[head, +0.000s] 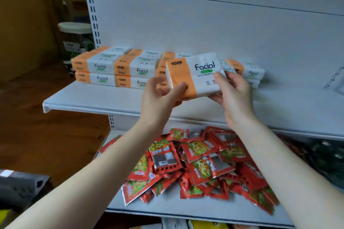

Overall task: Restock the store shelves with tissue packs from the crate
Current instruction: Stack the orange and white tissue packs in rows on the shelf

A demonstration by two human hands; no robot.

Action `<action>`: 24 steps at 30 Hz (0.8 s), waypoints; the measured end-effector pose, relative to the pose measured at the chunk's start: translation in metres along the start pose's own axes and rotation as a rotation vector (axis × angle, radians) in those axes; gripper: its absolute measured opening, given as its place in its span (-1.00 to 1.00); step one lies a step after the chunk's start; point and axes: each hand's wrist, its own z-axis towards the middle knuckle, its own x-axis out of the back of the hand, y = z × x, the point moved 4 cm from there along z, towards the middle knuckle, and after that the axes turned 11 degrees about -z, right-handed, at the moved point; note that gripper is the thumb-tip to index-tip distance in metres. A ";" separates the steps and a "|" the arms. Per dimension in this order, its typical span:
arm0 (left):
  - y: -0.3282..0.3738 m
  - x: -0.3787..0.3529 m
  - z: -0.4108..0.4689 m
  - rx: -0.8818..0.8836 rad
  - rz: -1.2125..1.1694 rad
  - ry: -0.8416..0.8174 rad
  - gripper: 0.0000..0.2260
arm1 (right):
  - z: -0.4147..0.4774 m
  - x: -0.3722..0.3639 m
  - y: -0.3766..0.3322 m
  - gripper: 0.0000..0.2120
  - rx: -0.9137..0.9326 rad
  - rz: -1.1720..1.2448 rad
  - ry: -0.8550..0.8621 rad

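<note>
Both hands grip one tissue pack (193,74) over the shelf (89,99), left hand (158,96) pinching its orange end, right hand (235,95) the white end, stacked packs (111,69) just behind.

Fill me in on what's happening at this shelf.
A person is restocking tissues. The left hand and right hand grip one tissue pack in the air above the white shelf, in front of stacked packs two high at the back. Red snack sachets lie heaped on the lower shelf.
</note>
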 end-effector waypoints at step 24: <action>-0.080 -0.176 0.007 -0.340 0.930 -0.389 -0.81 | 0.071 0.185 0.062 -0.66 -0.125 -0.671 0.192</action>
